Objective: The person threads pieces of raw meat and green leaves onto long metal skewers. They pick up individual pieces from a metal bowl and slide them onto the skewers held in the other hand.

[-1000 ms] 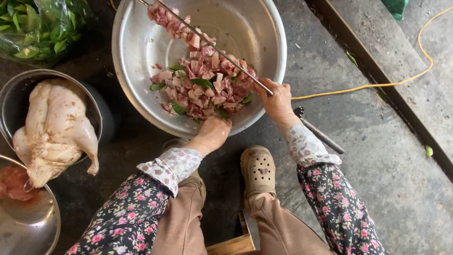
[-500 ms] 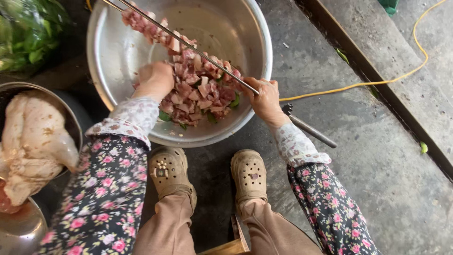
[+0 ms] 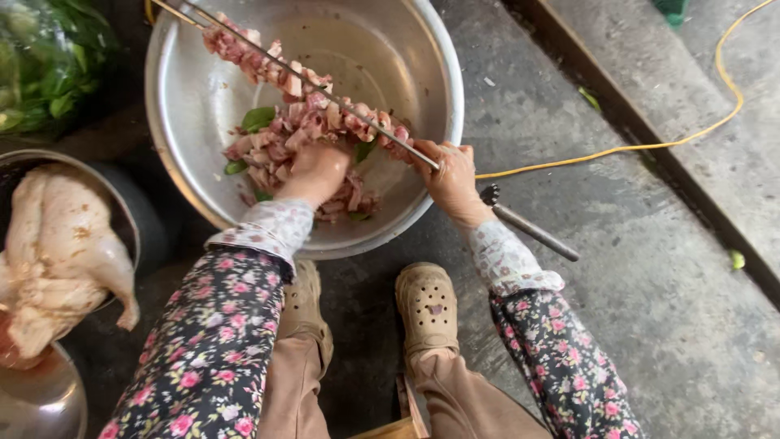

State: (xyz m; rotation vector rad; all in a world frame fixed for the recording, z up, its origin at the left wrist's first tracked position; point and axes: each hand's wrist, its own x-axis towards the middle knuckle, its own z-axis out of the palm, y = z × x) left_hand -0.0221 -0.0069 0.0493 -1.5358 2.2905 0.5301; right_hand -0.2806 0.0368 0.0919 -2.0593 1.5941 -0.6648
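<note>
A big steel bowl (image 3: pixel 406 73) on the ground holds chopped raw meat pieces (image 3: pixel 280 142) mixed with green leaves. A long metal skewer (image 3: pixel 532 228) runs diagonally over the bowl, with meat threaded along its far part. My right hand (image 3: pixel 451 180) grips the skewer at the bowl's near rim. My left hand (image 3: pixel 313 169) is down in the bowl, its fingers closed in the pile of meat under the skewer. Both arms wear floral sleeves.
A whole plucked chicken (image 3: pixel 57 256) lies in a metal bowl at the left, above another steel bowl (image 3: pixel 36 398). Bagged greens (image 3: pixel 45 65) sit at top left. A yellow cord (image 3: pixel 650 146) crosses the concrete. My two feet in beige clogs (image 3: pixel 426 305) stand below the bowl.
My left hand moved from the bowl's near rim into the meat pile. The skewer stayed in my right hand, and more meat sits along it.
</note>
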